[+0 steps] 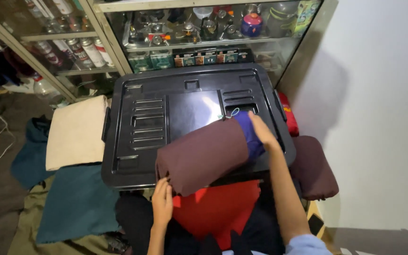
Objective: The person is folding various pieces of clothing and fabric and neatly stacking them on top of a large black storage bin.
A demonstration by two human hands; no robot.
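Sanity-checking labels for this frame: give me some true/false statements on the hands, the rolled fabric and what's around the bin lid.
1. The maroon fabric roll lies on the black bin lid. True.
2. The right hand rests on the blue end of the roll. True.
3. The left hand grips the cream cloth. False: it touches the roll's near left corner; the cream cloth lies left of the lid, untouched.
4. A teal cloth lies on the lid. False: it is on the floor, left of the lid.
5. A glass cabinet stands behind the lid. True.
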